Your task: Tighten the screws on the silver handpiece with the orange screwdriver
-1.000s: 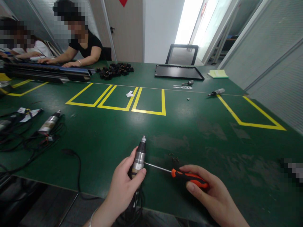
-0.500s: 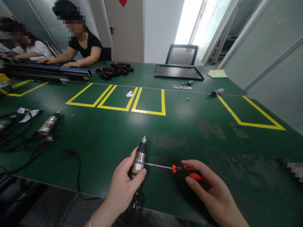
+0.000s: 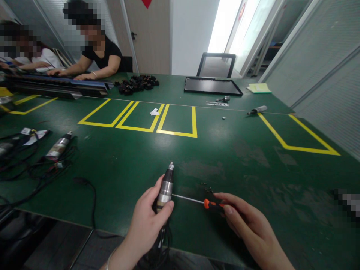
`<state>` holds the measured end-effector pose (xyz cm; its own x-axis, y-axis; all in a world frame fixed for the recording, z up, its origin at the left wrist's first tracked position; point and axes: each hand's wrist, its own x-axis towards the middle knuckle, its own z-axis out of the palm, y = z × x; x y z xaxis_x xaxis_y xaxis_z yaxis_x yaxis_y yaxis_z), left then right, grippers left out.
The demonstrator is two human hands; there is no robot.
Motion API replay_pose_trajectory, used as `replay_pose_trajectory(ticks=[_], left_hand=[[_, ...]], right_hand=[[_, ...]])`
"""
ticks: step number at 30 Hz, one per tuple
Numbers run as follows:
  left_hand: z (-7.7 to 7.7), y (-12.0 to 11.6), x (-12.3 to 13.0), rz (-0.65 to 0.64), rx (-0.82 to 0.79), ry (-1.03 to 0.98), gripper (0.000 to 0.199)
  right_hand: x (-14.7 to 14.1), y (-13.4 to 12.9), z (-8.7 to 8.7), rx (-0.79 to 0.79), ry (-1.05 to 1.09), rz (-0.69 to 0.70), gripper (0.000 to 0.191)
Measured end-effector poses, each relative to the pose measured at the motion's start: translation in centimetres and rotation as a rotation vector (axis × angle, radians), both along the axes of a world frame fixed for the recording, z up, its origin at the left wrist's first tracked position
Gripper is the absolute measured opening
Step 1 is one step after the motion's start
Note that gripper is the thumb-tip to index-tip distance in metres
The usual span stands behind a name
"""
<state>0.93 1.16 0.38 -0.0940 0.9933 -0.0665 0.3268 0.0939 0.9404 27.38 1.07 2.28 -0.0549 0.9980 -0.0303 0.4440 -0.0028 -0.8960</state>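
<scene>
My left hand (image 3: 150,215) is wrapped round an electric screwdriver (image 3: 165,191), a silver body with a black nose and a metal chuck pointing away from me. Its cable hangs down below the hand. My right hand (image 3: 249,225) is closed on the black and orange handle of a screwdriver (image 3: 208,203). The thin shaft points left, and its tip meets the right side of the electric screwdriver's metal body. Several small screws (image 3: 207,189) lie on the green table just beyond the orange collar of the handle.
More electric screwdrivers (image 3: 59,146) and tangled black cables lie at left. Yellow tape frames (image 3: 177,132) mark the green table (image 3: 126,157). Farther back are black parts (image 3: 137,84), a black panel (image 3: 212,86) and a grey tool (image 3: 257,109). Two people sit at the far left.
The fingers of my right hand have shifted and closed further round the screwdriver handle, covering more of it. My left hand and the electric screwdriver stay in place.
</scene>
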Motion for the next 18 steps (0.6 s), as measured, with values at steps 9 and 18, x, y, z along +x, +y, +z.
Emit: replay_pose_trajectory(ticks=[9,18], left_hand=[[0.0,0.1,-0.1,-0.014,0.009,0.007,0.062],[-0.1,0.1,0.1,0.010,0.004,-0.010,0.063]], right_hand=[[0.0,0.2,1.0,0.058,-0.047,-0.018,0.034],[0.3,0.0,-0.1,-0.180,0.103,0.108,0.041]])
